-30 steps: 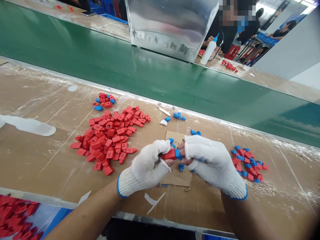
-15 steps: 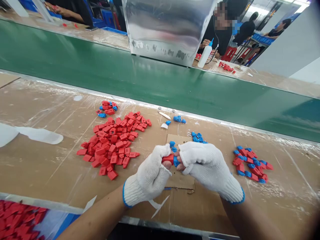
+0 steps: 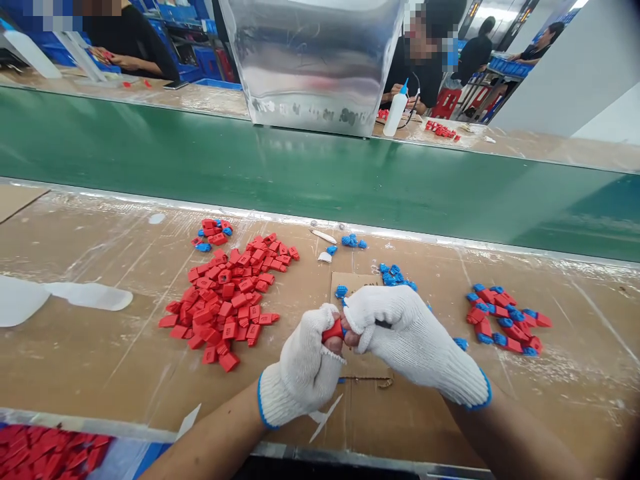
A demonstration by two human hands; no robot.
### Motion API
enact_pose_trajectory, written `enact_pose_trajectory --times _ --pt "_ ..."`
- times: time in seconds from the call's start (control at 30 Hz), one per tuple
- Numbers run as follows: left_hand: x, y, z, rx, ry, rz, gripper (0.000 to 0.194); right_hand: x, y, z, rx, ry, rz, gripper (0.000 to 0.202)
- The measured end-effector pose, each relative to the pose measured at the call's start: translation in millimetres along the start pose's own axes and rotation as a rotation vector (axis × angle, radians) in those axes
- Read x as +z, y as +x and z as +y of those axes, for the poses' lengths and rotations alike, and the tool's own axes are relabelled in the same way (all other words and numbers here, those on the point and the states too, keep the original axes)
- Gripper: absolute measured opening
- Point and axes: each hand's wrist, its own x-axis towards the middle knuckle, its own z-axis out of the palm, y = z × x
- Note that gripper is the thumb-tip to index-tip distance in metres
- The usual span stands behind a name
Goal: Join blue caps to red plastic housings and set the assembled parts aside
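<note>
My left hand (image 3: 307, 363), in a white glove with bare fingertips, pinches a red piece (image 3: 333, 331) over a small cardboard sheet (image 3: 363, 365). My right hand (image 3: 407, 333), gloved the same way, closes its fingertips on a blue piece (image 3: 344, 330) at the right end of the red one; most of that blue piece is hidden by the fingers. Left of my hands lies a large heap of red pieces (image 3: 227, 300). Loose blue pieces (image 3: 395, 275) sit just beyond my right hand. Joined red and blue pieces (image 3: 507, 320) lie to the right.
A green belt (image 3: 310, 177) runs across behind the work table, with a shiny metal box (image 3: 315, 73) beyond it. A white bottle (image 3: 395, 113) stands on the far table, where people sit. At the lower left is a bin of red pieces (image 3: 45, 453). White film (image 3: 90, 293) lies left.
My fingertips have closed in around the red and blue pieces, so less of the blue shows. The whole view has shifted slightly; the table items stay in place.
</note>
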Motion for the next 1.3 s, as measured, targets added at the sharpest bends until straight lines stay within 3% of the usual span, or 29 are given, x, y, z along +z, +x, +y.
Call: enact_pose_trajectory --times 0.2,0.3,0.4,0.5,0.6,0.7,0.8,0.97,1.13,1.23,1.3 --pt "-8.3 11 -4 0.036 0.063 0.070 0.031 4 4 3 0.062 0.206 0.086 0.023" --pt "-11.9 19 -6 -0.009 -0.032 0.086 0.029 2 5 3 -0.086 0.155 0.141 0.027" --pt "-16.3 25 -3 -0.103 -0.071 0.029 0.016 0 3 1 -0.225 0.010 0.150 0.028" --pt "-21.6 27 -1 -0.138 -0.019 -0.043 0.010 0 1 -2 -0.131 -0.048 0.119 0.022" --pt "-25.6 25 -3 -0.133 -0.078 -0.024 0.004 1 1 -2 -0.083 -0.090 0.115 0.020" --pt "-28.8 24 -4 -0.241 -0.183 -0.024 0.034 1 1 2 -0.156 -0.142 0.156 0.023" --pt "-31.8 28 -1 -0.316 -0.117 -0.126 0.029 -2 1 8 -0.231 -0.130 0.157 0.026" --pt "-33.0 35 4 -0.139 0.075 -0.159 0.020 -6 2 13 -0.339 -0.105 0.081 0.030" --pt "-34.8 39 10 0.066 0.223 -0.075 0.013 0 -3 15 -0.412 -0.072 0.123 0.028" --pt "-34.5 36 11 0.098 0.232 -0.033 0.010 5 -7 14 -0.410 -0.087 0.135 0.026" --pt "-32.8 34 11 0.052 0.212 -0.069 0.015 9 -7 14 -0.406 -0.129 0.153 0.027"
